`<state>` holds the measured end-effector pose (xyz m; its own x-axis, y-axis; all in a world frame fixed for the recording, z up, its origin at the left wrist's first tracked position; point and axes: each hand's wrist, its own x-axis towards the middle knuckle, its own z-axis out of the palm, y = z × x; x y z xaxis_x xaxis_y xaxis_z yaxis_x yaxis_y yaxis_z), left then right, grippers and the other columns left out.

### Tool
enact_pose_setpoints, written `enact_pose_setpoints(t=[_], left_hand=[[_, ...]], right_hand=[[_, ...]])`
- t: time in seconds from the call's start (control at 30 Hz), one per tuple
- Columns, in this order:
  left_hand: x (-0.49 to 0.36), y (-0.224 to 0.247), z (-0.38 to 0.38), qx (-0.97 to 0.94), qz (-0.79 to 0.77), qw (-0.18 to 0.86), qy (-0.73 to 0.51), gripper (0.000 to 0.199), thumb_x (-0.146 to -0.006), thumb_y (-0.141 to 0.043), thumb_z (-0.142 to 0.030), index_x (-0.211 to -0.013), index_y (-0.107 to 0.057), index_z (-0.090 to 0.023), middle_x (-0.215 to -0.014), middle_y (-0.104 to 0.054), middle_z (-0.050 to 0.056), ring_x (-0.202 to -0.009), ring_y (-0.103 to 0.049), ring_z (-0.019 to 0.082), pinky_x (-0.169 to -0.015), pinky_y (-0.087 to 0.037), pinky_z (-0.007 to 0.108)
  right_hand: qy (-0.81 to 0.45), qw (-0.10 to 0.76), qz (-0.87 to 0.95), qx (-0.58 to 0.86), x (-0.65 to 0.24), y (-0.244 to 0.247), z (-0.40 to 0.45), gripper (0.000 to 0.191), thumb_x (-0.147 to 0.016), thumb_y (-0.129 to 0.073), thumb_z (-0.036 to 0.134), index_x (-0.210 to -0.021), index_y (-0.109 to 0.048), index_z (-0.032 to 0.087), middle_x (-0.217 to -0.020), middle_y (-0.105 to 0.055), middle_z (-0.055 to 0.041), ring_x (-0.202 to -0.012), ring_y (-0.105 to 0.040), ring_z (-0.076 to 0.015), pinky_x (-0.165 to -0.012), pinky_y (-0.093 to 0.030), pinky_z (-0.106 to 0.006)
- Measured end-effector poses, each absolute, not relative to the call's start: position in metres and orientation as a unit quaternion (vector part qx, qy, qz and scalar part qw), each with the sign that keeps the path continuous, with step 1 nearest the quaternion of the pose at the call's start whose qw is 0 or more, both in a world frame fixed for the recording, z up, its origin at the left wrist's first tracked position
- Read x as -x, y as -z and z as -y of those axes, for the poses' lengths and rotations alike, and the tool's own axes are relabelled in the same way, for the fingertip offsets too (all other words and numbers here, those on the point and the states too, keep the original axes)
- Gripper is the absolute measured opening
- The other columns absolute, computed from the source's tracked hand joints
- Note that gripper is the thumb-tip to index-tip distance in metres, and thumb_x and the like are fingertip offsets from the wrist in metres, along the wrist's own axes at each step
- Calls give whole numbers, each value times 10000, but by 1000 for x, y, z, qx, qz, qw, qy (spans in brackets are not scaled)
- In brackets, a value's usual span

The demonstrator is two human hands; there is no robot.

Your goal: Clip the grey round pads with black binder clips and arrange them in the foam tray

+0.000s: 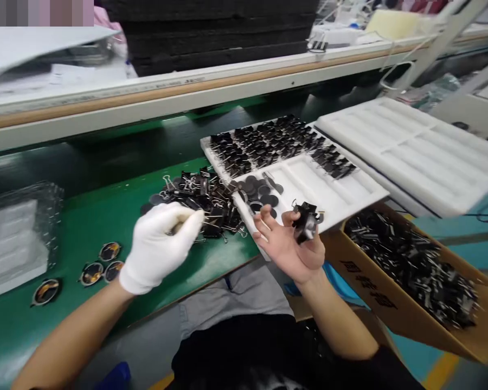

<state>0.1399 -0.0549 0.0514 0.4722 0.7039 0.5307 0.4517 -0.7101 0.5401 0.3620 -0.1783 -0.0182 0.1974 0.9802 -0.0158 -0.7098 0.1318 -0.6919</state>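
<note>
My left hand (158,244), in a white glove, is closed in a pinch on the wire handle of a binder clip beside a heap of black binder clips (205,195). My bare right hand (288,238) is palm up over the near edge of the white foam tray (337,208). A black clip with a dark round piece (306,225) rests against its thumb and palm, while the other fingers are spread. Dark discs (260,189) lie in the tray's near left part, and rows of black clips (264,141) fill its far part.
Several round parts with orange-black faces (91,273) lie on the green table (85,216) at left, near clear plastic trays (20,238). A cardboard box (366,287) full of clips stands at right, below stacked white trays (415,146). A shelf edge (228,73) crosses behind.
</note>
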Motion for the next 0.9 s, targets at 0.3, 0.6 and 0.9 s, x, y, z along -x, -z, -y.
enact_pose_setpoints(t=[0.3,0.6,0.9], left_hand=[[-140,-49,46,-868,-359,138,-315,367,-935,-590,-323,-593,-554,-196,-517,-504,-48,-508,-436,91,-576,-361,260],[-137,-10,43,-981,-185,55,-5,385,-992,-538,-393,-677,-638,-197,-644,-653,17,-590,-597,159,-626,-351,298],[-181,-41,83,-953,-245,116,-136,396,-1032,-442,-469,-1180,-705,-213,-921,-694,78,-834,-662,216,-788,-469,352]], right_hand=[[-625,695,259,243,-339,5,155,329,-701,-837,612,-914,-703,401,-1517,-532,76,-1434,-463,-247,-1000,-528,-428],[-561,743,238,278,-383,-5,188,406,-549,-901,622,-866,-734,430,-1520,-492,93,-1484,-366,-306,-873,-542,-424],[-609,722,293,148,-376,-9,197,282,-652,-892,540,-884,-733,527,-1476,-522,149,-1449,-392,-231,-863,-535,-371]])
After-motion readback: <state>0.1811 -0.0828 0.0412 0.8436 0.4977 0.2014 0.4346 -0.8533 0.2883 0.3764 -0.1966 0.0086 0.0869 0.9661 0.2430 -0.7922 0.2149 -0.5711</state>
